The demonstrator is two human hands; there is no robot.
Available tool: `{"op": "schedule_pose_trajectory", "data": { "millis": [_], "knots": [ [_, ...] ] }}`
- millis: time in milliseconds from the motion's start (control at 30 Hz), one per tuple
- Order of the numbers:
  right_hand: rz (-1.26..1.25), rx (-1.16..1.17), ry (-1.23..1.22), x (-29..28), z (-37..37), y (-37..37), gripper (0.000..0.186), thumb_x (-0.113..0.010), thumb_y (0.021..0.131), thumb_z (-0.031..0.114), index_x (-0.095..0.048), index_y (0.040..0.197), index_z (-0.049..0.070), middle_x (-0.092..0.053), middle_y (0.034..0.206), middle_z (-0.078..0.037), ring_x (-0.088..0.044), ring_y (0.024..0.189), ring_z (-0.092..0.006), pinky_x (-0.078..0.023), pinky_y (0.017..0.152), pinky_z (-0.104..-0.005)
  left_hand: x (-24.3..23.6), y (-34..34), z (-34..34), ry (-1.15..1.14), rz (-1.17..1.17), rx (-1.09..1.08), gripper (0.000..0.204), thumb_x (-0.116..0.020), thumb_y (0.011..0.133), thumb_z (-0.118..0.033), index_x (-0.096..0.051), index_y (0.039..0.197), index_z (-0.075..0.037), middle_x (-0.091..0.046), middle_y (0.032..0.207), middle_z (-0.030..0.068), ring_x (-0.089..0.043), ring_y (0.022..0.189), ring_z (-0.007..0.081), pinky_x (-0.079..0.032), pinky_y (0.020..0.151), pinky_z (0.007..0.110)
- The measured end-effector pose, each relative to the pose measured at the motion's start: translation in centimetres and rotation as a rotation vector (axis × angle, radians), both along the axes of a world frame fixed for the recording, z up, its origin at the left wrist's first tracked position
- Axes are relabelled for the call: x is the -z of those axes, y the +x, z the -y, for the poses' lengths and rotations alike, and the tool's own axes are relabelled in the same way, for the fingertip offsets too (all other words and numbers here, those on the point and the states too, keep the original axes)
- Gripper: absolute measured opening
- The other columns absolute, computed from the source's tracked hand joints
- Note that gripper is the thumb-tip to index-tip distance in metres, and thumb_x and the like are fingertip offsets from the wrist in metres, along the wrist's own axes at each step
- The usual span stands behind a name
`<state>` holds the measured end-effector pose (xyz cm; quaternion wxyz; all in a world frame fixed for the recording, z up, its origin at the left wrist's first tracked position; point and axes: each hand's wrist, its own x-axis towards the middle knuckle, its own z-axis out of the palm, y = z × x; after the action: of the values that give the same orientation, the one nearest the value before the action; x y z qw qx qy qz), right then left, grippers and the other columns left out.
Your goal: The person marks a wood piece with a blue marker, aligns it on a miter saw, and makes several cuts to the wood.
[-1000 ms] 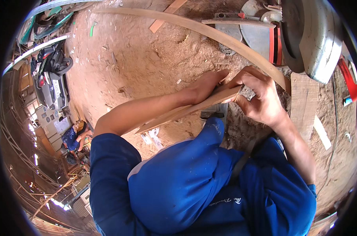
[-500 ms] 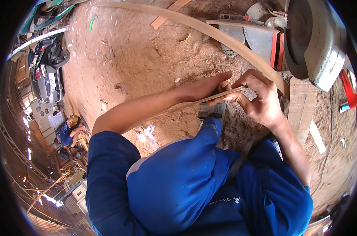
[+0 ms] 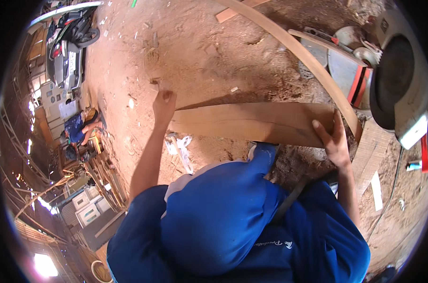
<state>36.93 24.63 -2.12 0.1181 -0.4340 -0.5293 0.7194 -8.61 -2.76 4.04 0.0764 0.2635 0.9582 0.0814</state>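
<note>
A wide, thin wooden board [image 3: 251, 121] lies across in front of me with its broad face turned up; a dark grain line runs along it. At its right end my right hand [image 3: 335, 141] grips it, thumb on the face and fingers at the end edge. My left hand [image 3: 164, 106] is closed just past the board's left end, apart from it as far as I can tell. A small pale piece shows beside its fingers, too small to name. Under the board's lower edge, my blue-clothed knee [image 3: 263, 153] partly shows.
A long curved wooden strip [image 3: 299, 49] arcs from the top to the right. Beyond it stand a large round-faced machine [image 3: 395, 80] and a metal box with a red stripe [image 3: 346, 70]. A plank [image 3: 372, 151] lies at right. Far left are a motorcycle [image 3: 75, 40] and a seated person [image 3: 82, 127].
The board has turned from edge-on to broad face up. My left hand has moved left, away from my right hand, which has shifted slightly right and down with the board's end.
</note>
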Motion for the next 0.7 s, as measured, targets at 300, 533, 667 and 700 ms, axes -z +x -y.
{"op": "schedule_pose_trajectory", "data": {
  "millis": [300, 533, 667, 700],
  "knots": [
    [-0.098, 0.009, -0.004, 1.6, 1.0, 0.7, 0.069, -0.073, 0.089, 0.002, -0.034, 0.146, -0.008, -0.067, 0.114, -0.016, -0.066, 0.103, -0.0213, -0.053, 0.092, -0.0334, 5.1, 10.7, 13.0, 0.414, 1.090, -1.265, 0.102, -0.061, 0.092, -0.063, -0.015, 0.155, 0.003, -0.039, 0.148, 0.0227, -0.049, 0.129, 0.0405, -0.052, 0.100, 0.055],
    [-0.070, 0.011, 0.027, 2.0, 1.2, 1.0, 0.057, -0.073, 0.087, 0.001, -0.046, 0.136, -0.010, -0.068, 0.114, -0.016, -0.066, 0.102, -0.0217, -0.053, 0.091, -0.0334, 12.7, 10.3, 13.4, 0.815, 1.075, -1.198, 0.075, -0.070, 0.090, -0.056, -0.044, 0.137, -0.005, -0.049, 0.138, 0.0154, -0.056, 0.120, 0.0290, -0.051, 0.098, 0.045],
    [0.004, 0.014, 0.030, 2.0, 1.2, 0.8, 0.061, -0.073, 0.087, 0.004, -0.045, 0.138, -0.010, -0.067, 0.115, -0.016, -0.065, 0.104, -0.0225, -0.051, 0.094, -0.0350, 12.1, 10.8, 10.6, 0.728, 0.958, -1.210, 0.065, -0.076, 0.086, -0.053, -0.052, 0.126, -0.008, -0.059, 0.125, 0.0118, -0.062, 0.107, 0.0263, -0.053, 0.087, 0.041],
    [0.045, 0.000, 0.036, 2.3, 1.3, 1.2, 0.062, -0.073, 0.087, 0.004, -0.044, 0.140, -0.010, -0.066, 0.117, -0.015, -0.064, 0.106, -0.0227, -0.050, 0.096, -0.0349, 11.8, 10.9, 10.2, 0.719, 0.941, -1.213, 0.065, -0.077, 0.086, -0.053, -0.053, 0.125, -0.008, -0.061, 0.122, 0.0113, -0.063, 0.104, 0.0259, -0.053, 0.085, 0.040]
  ]
}}
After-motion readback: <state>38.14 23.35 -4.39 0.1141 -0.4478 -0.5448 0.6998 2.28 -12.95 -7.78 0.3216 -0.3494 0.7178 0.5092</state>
